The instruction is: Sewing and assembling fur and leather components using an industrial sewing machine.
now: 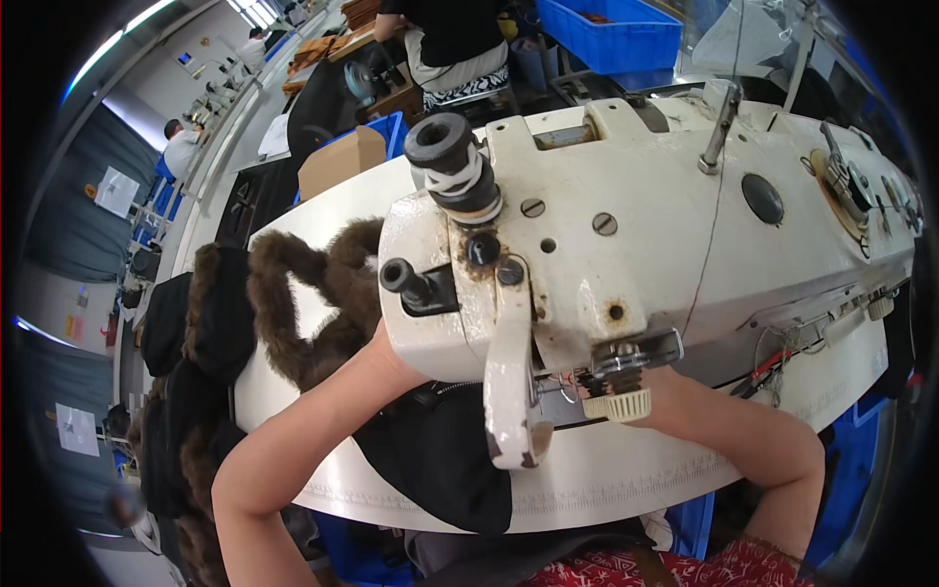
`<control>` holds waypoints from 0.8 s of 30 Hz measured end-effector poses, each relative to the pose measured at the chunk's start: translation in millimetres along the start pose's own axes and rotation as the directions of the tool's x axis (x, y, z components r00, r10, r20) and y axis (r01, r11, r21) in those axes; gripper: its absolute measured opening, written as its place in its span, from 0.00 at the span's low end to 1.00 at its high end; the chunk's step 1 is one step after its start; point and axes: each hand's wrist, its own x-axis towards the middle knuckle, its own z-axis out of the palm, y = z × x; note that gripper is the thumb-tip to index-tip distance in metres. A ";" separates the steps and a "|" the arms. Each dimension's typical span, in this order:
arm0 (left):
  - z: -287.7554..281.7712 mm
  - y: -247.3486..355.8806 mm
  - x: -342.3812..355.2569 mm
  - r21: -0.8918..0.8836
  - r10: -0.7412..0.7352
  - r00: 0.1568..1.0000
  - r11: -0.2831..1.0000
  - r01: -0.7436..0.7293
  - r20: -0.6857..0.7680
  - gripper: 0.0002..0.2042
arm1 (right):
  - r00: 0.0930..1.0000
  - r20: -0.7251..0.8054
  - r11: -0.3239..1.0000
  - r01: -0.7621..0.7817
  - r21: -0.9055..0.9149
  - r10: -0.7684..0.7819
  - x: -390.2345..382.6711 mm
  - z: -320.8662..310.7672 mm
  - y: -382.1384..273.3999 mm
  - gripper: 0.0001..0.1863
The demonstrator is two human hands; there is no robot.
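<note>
A white industrial sewing machine (626,196) fills the middle of the view and covers much of both hands. My left hand (393,354) reaches in under the machine's head from the left, beside brown fur trim (277,293). Only its wrist end shows; the fingers are hidden. Below it, black fabric (430,455) with a zipper (452,388) hangs over the table's near edge. My right hand (661,391) goes under the machine arm from the right, behind a cream knob (628,405). Its fingers are hidden too, so what either hand grips cannot be made out.
Black pieces with brown fur edging (217,313) are heaped at the table's left side. Beyond the white tabletop (626,479) stand a cardboard box (342,161) and a blue bin (611,39). A person (455,49) sits at the far side. A thread runs down across the machine.
</note>
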 end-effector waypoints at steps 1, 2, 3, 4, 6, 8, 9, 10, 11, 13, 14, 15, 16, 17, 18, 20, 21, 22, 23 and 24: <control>-4.5 5.5 -8.5 -0.058 -0.078 0.996 0.995 0.076 -0.035 0.21 | 0.992 0.108 0.997 0.068 0.023 -0.070 -8.7 10.4 7.7 0.04; -10.2 16.7 -6.1 -0.129 -0.137 0.988 0.983 0.128 -0.071 0.21 | 0.993 0.110 0.996 0.037 0.080 -0.045 -9.1 20.9 11.8 0.04; -17.7 32.5 -5.0 0.068 -0.152 0.984 0.985 0.159 -0.091 0.20 | 0.993 0.089 0.996 0.066 0.062 -0.072 -14.7 20.4 13.9 0.04; -19.5 52.3 -2.5 0.127 -0.277 0.950 0.947 0.296 -0.147 0.19 | 0.992 0.065 0.993 0.109 0.054 -0.113 -8.7 19.3 15.0 0.04; -16.1 77.9 -12.0 0.345 -0.082 0.941 0.917 0.200 -0.327 0.18 | 0.993 0.083 0.996 0.088 0.019 -0.089 -13.1 17.5 12.3 0.04; -3.5 95.1 -32.9 0.509 0.022 0.975 0.855 0.096 -0.221 0.17 | 0.993 0.100 0.998 0.067 0.002 -0.066 -14.2 12.8 5.3 0.03; -2.7 99.2 -35.9 0.486 0.113 0.980 0.873 -0.021 -0.161 0.16 | 0.995 0.076 0.997 0.073 -0.037 -0.070 -12.3 6.3 0.0 0.04; -2.7 98.2 -34.5 0.489 0.103 0.981 0.872 -0.011 -0.163 0.16 | 0.996 0.048 0.994 0.081 -0.073 -0.078 -8.7 2.2 -5.3 0.04; -2.2 94.9 -29.1 0.379 0.110 0.984 0.924 -0.048 -0.142 0.13 | 0.995 0.048 0.994 0.087 -0.066 -0.084 -5.2 -1.2 -8.5 0.04; 2.3 98.7 -23.5 0.258 0.120 0.984 0.962 -0.084 -0.128 0.09 | 0.986 0.014 0.982 0.168 -0.092 -0.167 0.5 -8.7 -10.8 0.05; 2.0 102.0 -20.4 0.257 0.123 0.985 0.962 -0.088 -0.122 0.09 | 0.987 0.010 0.983 0.161 -0.090 -0.161 1.5 -11.1 -11.6 0.05; 0.2 106.4 -17.4 0.276 0.085 0.990 0.960 -0.052 -0.110 0.07 | 0.985 0.025 0.980 0.172 -0.096 -0.170 2.2 -12.9 -12.1 0.05; -1.1 109.7 -14.5 0.295 0.045 0.994 0.955 -0.014 -0.101 0.06 | 0.983 0.041 0.978 0.184 -0.100 -0.181 2.2 -14.2 -12.0 0.05; -1.4 112.7 -13.0 0.314 0.022 0.994 0.949 0.013 -0.108 0.05 | 0.984 0.037 0.979 0.178 -0.096 -0.176 1.3 -16.2 -12.3 0.05; 2.7 113.9 -13.8 0.314 0.021 0.995 0.949 0.011 -0.099 0.05 | 0.982 0.051 0.977 0.184 -0.109 -0.179 0.2 -18.1 -12.6 0.06; 13.5 116.2 -17.5 0.296 -0.236 0.968 0.922 0.251 -0.087 0.04 | 0.981 0.057 0.974 0.191 -0.120 -0.185 -1.3 -20.0 -13.3 0.08; 16.8 107.7 -15.2 0.331 -0.065 0.974 0.934 0.136 -0.217 0.02 | 0.979 0.048 0.970 0.201 -0.135 -0.196 -1.3 -19.7 -13.5 0.09; 19.2 106.6 -16.1 0.333 -0.068 0.975 0.933 0.137 -0.209 0.02 | 0.978 0.041 0.967 0.209 -0.149 -0.205 -1.9 -19.2 -13.6 0.10; 20.9 106.8 -17.3 0.325 -0.105 0.959 0.926 0.191 -0.264 0.02 | 0.979 0.036 0.968 0.206 -0.143 -0.203 -2.6 -19.0 -13.5 0.10; 21.9 107.2 -18.7 0.314 -0.140 0.937 0.917 0.244 -0.319 0.02 | 0.978 0.049 0.968 0.209 -0.141 -0.204 -3.1 -19.0 -13.4 0.11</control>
